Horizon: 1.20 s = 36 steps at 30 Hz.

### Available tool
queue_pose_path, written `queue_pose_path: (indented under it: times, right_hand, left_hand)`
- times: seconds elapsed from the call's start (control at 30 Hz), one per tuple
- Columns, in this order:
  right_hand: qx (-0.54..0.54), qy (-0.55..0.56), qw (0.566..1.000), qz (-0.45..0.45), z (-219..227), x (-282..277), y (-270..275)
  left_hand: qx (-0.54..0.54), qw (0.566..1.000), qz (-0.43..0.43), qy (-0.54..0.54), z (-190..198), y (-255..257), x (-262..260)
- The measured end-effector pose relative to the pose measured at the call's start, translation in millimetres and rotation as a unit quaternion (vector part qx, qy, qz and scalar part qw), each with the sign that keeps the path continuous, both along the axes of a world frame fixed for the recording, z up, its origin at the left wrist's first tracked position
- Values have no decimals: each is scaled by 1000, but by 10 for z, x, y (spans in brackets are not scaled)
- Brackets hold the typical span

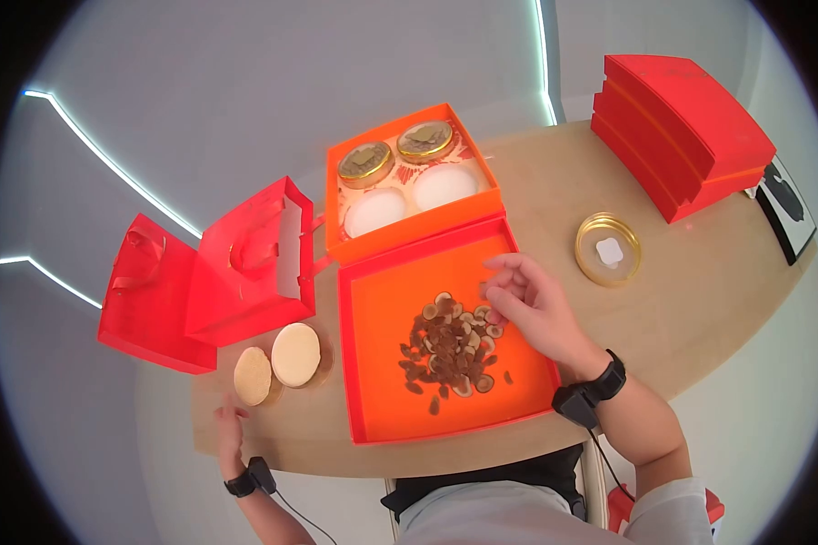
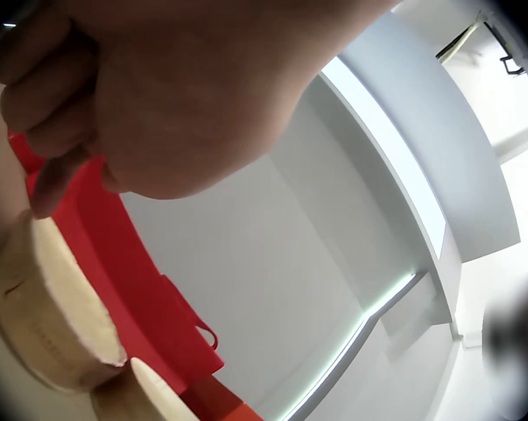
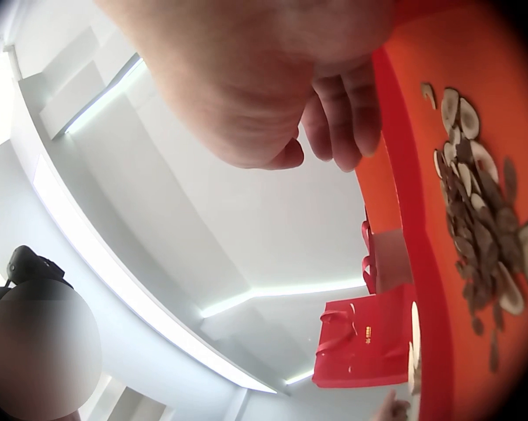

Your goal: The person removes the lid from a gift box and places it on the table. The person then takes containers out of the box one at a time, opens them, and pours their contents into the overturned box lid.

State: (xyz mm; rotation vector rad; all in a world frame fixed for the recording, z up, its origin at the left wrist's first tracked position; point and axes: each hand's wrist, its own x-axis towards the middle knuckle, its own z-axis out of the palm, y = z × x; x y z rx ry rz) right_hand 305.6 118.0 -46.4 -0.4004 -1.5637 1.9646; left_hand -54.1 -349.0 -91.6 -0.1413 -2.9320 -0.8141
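Over the right side of the red-rimmed orange tray [image 1: 382, 400], my right hand [image 1: 538, 304] hovers with fingers loosely bent. Beside its fingertips lies a pile of thin brown and pale-centred slices [image 1: 454, 350], spread across the tray floor. A few slices sit apart from the heap. At the table's left front, my left hand [image 1: 231, 434] has its fingers loosely bent, close to two round tubs. The nearer tub [image 1: 253, 376] and the farther tub [image 1: 296, 354] have cream-coloured tops; their pale sides show in the left wrist view.
Behind the tray stands an orange box [image 1: 413, 222] holding two gold-rimmed jars [image 1: 365, 163] and two white round shapes [image 1: 445, 186]. Red gift bags [image 1: 254, 259] stand left. On the right are a gold-rimmed round lid [image 1: 609, 250] and a stack of red boxes [image 1: 682, 136].
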Motion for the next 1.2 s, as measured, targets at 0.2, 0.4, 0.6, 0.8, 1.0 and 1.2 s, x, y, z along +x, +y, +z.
queue_pose_path:
  times: [0.2, 0.4, 0.6, 0.8, 1.0, 1.2]
  right_hand:
    - [6, -10, 1000, -8, -2, -18, 8]
    - [21, -1, 999, -27, -46, -14, 51]
    - [8, 7, 999, -40, -85, -27, 104]
    - [37, -15, 997, -62, -141, -27, 166]
    - [52, -16, 996, -69, -202, -45, 186]
    - [87, -40, 993, -72, -211, -53, 173]
  left_hand:
    - [281, 945, -142, -92, 1162, 1008, 709]
    - [254, 895, -329, -160, 1516, 2049, 552]
    - [188, 861, -420, -216, 1624, 3144, 688]
    - [27, 794, -563, -227, 1275, 3693, 1120]
    - [-45, 759, -608, -228, 1028, 3758, 1354]
    - [-70, 724, -643, -239, 1016, 3640, 1454]
